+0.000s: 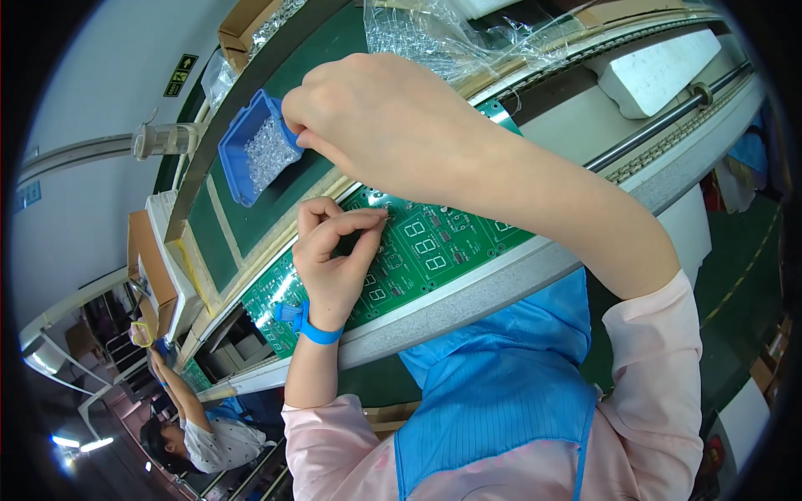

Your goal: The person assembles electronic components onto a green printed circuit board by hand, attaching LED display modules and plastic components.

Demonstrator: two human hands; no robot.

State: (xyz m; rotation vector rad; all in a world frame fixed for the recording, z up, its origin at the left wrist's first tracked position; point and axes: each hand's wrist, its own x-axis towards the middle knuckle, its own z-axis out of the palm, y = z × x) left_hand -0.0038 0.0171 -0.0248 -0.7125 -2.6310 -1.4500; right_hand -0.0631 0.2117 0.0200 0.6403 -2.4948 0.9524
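My left hand [334,255], with a blue wrist strap [321,331], is over a green circuit board [447,271] printed with white digit outlines. Its thumb and forefinger are pinched together just above the board; whatever lies between them is too small to name. Farther off, my right hand [368,113] reaches across to a blue plastic bin [233,167] filled with small clear parts [271,157]. The right fingers are curled in at the bin's right side, and what they hold, if anything, is hidden.
The boards lie along a conveyor with a metal rail [401,321] at its near side. Clear plastic bags [426,37] lie at the back, a white foam block [660,71] at the right. Another person [209,442] works at the lower left.
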